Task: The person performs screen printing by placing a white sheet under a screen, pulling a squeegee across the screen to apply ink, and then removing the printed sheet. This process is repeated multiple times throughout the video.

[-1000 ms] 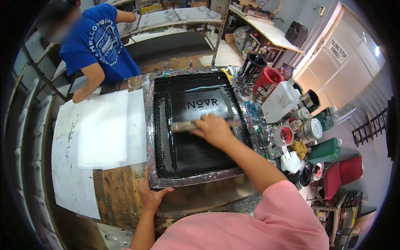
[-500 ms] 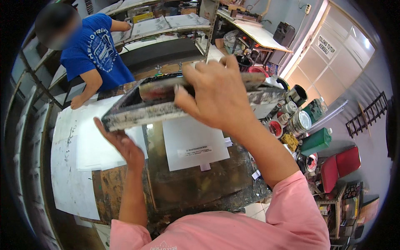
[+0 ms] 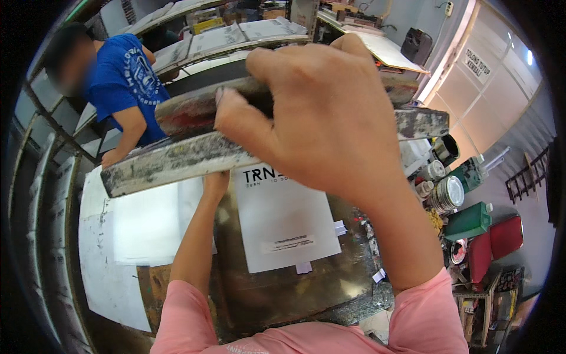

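Pretty bright, daylight pouring from translucent doors (image 3: pixel 471 76) at 2 o'clock; fisheye bends edges, black vignette all round, close right hand (image 3: pixel 330 124) slightly soft.

1. Wooden screen-printing frame (image 3: pixel 177 159): grey, ink-flecked, red smear on upper bar.
2. White paper sheet (image 3: pixel 283 221): black lettering.
3. Worktop (image 3: pixel 283 295): dark brown, glossy.
4. Plastic jerrycan (image 3: pixel 469 221): green.
5. Own sleeves (image 3: pixel 430 312): pink.
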`<action>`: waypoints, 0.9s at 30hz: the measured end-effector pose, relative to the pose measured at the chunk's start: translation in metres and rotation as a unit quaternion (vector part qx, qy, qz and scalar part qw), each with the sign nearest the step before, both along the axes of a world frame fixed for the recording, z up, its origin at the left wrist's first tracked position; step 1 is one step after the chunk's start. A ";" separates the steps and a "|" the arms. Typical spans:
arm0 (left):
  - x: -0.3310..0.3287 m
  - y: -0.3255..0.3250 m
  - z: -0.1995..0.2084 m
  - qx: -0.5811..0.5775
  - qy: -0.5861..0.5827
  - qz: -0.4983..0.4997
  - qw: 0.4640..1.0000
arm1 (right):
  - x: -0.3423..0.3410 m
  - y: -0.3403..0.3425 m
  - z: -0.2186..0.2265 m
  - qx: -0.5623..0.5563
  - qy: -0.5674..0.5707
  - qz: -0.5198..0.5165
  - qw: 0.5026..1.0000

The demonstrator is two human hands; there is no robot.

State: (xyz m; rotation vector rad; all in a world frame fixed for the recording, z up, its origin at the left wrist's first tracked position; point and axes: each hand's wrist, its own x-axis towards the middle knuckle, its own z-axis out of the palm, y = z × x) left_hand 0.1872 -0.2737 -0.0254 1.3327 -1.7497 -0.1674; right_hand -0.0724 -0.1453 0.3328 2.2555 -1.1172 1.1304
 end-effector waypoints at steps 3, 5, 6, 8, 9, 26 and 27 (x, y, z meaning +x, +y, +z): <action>0.034 0.017 0.022 0.095 0.051 -0.003 0.994 | 0.000 -0.003 0.004 -0.005 0.001 0.000 1.000; 0.064 0.044 0.034 0.126 0.094 0.044 0.987 | 0.000 0.001 0.003 0.014 0.013 -0.009 1.000; 0.084 0.070 0.034 0.126 0.081 0.096 0.984 | 0.000 0.004 0.002 -0.003 0.004 0.004 1.000; 0.119 0.131 0.019 0.107 0.107 0.195 0.969 | 0.001 0.018 -0.005 0.005 0.021 -0.010 1.000; 0.139 0.157 0.008 0.066 0.151 0.202 0.966 | 0.001 0.024 -0.008 0.005 0.020 -0.012 1.000; 0.102 0.278 0.036 0.124 -0.420 -0.008 0.899 | -0.001 0.047 -0.030 -0.001 0.045 -0.013 0.999; 0.072 0.275 0.037 0.161 -0.403 -0.027 0.900 | 0.000 0.044 -0.027 0.002 0.050 -0.024 0.998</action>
